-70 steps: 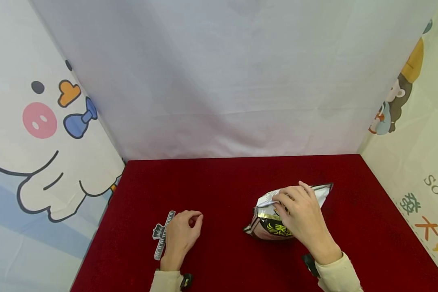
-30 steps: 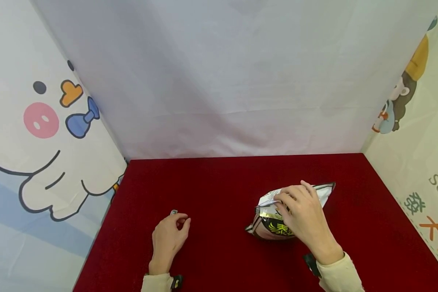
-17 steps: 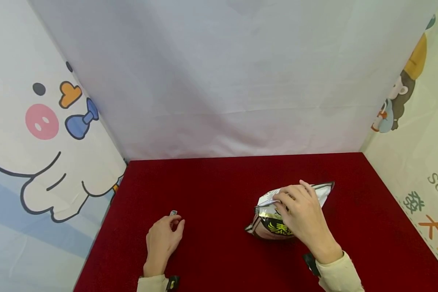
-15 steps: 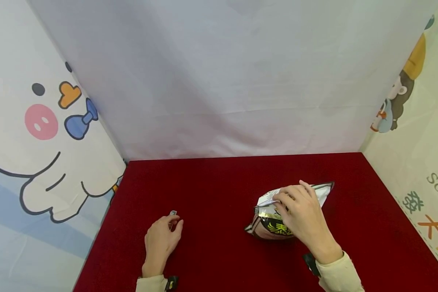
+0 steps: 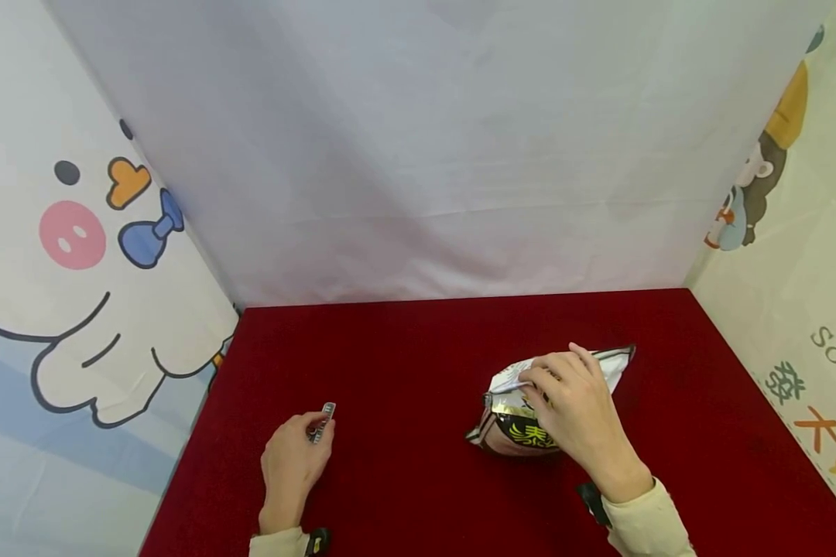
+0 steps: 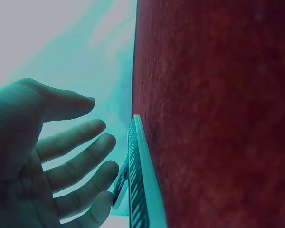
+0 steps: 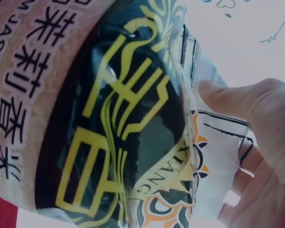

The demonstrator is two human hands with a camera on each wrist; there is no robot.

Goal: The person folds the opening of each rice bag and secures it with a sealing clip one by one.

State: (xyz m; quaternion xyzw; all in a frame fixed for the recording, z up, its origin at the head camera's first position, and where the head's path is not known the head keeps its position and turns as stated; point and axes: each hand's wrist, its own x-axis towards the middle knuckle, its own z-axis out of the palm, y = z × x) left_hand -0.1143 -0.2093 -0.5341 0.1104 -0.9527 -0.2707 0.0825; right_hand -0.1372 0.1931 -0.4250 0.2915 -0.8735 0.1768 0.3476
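A bag of jasmine rice (image 5: 519, 437) lies on the right part of the red table, its printed front filling much of the right wrist view. My right hand (image 5: 578, 414) pinches the bag's folded white top between thumb and fingers. At left, my left hand (image 5: 296, 460) hovers over a long, narrow clip (image 5: 326, 414) with black-and-white bars. In the left wrist view the thumb stands apart from relaxed fingers (image 6: 80, 164), and the clip (image 6: 142, 180) lies beyond the fingertips on the cloth. A dark tab juts from its side. In the head view the hand covers most of it.
Red cloth (image 5: 404, 371) covers the table and stretches between the two hands. A plain pale curtain (image 5: 425, 155) hangs behind the table, and printed cartoon curtains close off the left side (image 5: 77, 325) and right side (image 5: 773, 309).
My left hand has drifted left and a little toward the near edge over the clip, whose far end now shows more past the fingers. The right hand keeps its hold on the rice bag.
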